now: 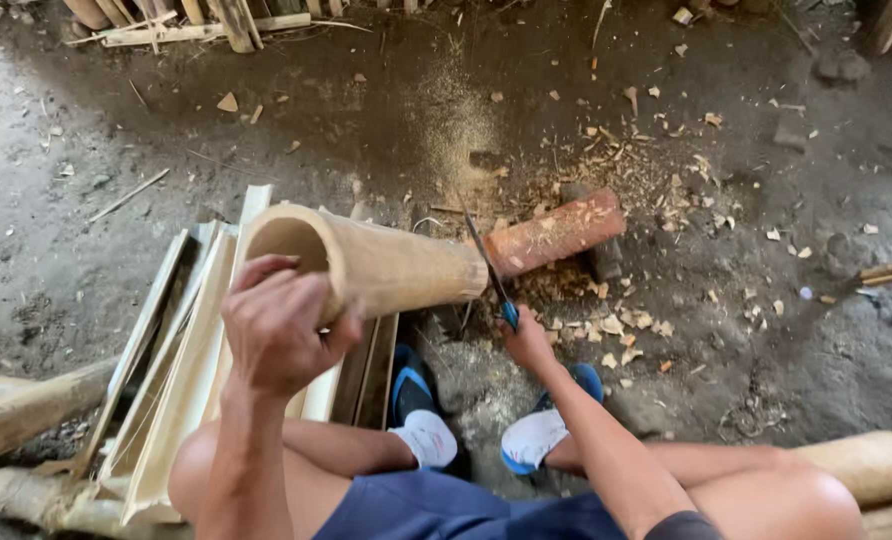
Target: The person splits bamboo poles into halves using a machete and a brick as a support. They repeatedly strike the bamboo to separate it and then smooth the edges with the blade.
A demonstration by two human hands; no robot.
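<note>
Left hand (276, 325), fingers clamped on the bamboo tube's (366, 265) rim at centre frame, steadies it; right hand (528, 340) fingers grip the saw (488, 268) cutting its far end.

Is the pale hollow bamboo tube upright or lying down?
Lying down: pale hollow bamboo tube rests sideways on the reddish log, left hand gripping its open end.

A pale tan hollow bamboo tube (366, 265) lies almost level, its open end near the camera and its far end resting on a reddish-brown wooden block (556, 232). A thin blue-handled saw (490, 272) stands against that far end.
</note>
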